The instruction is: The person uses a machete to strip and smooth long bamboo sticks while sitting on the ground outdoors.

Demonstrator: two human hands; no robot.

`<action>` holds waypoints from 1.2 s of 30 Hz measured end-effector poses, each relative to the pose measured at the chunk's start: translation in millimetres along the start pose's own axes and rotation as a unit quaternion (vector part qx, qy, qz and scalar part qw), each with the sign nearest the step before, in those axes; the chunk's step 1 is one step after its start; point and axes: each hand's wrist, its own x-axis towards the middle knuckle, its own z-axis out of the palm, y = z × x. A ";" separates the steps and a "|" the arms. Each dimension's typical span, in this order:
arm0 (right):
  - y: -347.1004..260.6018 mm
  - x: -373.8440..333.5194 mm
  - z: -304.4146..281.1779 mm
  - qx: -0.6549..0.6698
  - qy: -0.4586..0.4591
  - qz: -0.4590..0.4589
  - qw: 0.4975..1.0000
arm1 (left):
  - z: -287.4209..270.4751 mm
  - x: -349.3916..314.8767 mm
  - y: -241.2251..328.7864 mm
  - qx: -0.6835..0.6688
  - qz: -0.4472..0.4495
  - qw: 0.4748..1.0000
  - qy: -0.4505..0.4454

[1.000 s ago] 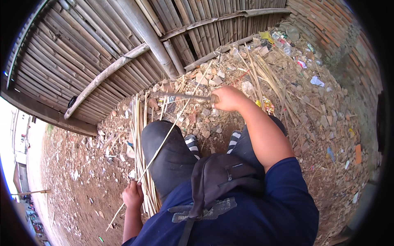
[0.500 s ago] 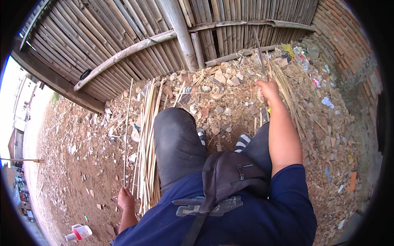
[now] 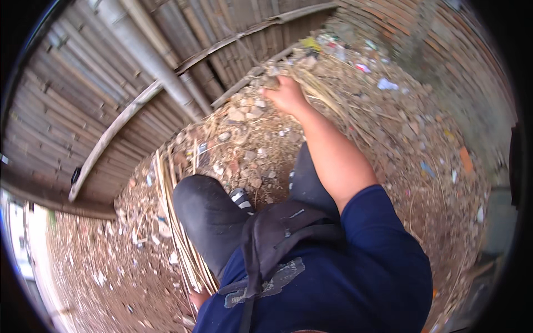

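My right hand (image 3: 286,94) reaches far forward to the ground at the foot of the bamboo fence (image 3: 139,83). Its fingers curl down among stones and the near end of a loose pile of thin bamboo strips (image 3: 333,102); whether it grips any is hidden. Only a sliver of my left hand (image 3: 199,298) shows at the lower edge. It lies against the lower end of a long bundle of pale bamboo strips (image 3: 176,222) on the dirt beside my left knee (image 3: 208,213). My body hides its fingers.
A thick grey pole (image 3: 150,61) leans along the fence, and a curved rail crosses it. A brick wall (image 3: 444,44) stands at the right. Rubble, stones and bits of litter (image 3: 387,84) cover the ground. A dark bag (image 3: 277,233) hangs on my chest.
My right hand has stretched further forward and down onto the strip pile by the fence. The view has swung left and tilted, and my left hand has slid mostly out of sight.
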 end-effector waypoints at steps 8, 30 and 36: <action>44.9 -35.9 -129.8 -0.107 0.010 0.057 0.993 | 40.9 17.3 14.6 -0.034 0.030 0.985 -0.167; 345.8 -316.9 -80.9 -0.143 -0.106 0.427 0.886 | -11.4 53.1 64.4 -0.052 0.048 0.959 -0.274; 355.8 -326.5 -78.8 -0.219 -0.160 0.378 0.885 | -14.6 44.9 51.2 -0.066 0.039 0.959 -0.274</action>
